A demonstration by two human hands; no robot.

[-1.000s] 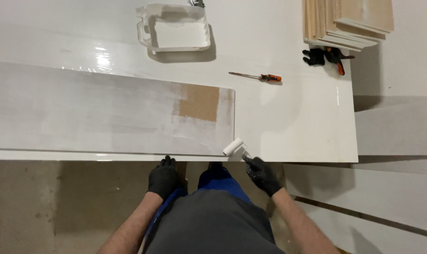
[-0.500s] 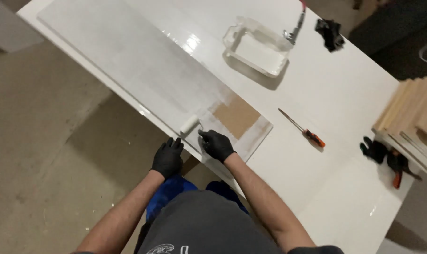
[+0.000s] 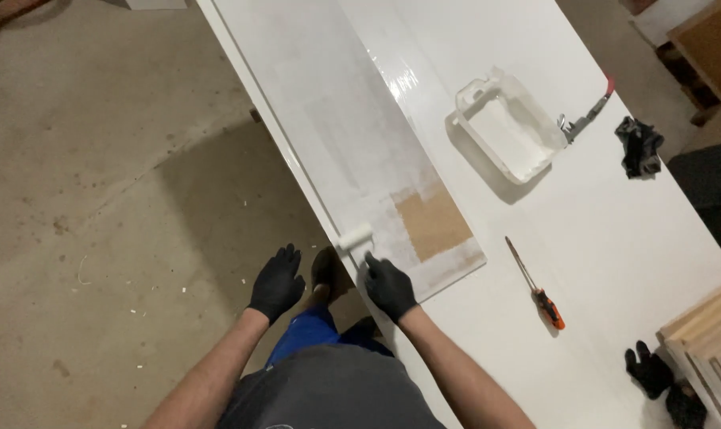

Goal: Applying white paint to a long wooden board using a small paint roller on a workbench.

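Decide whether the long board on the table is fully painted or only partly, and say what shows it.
Partly painted. The board is white along most of its length, but a bare brown patch remains near the end where the right hand holds the small roller.

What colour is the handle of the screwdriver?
Orange, on the screwdriver; head view.

both hands, left (image 3: 277, 282) and right (image 3: 390, 287), wear black gloves. a small white roller (image 3: 354, 237) lies on a long board (image 3: 352, 143) streaked chalky white, with one bare tan patch (image 3: 432, 225) near its near end. the worktop (image 3: 615, 238) is glossy white. on it, to the right: a white paint tray (image 3: 507, 127), a screwdriver (image 3: 535, 284) with an orange and black handle, a black rag (image 3: 639, 147). the floor (image 3: 114, 159) is mottled grey-beige. trousers are blue.
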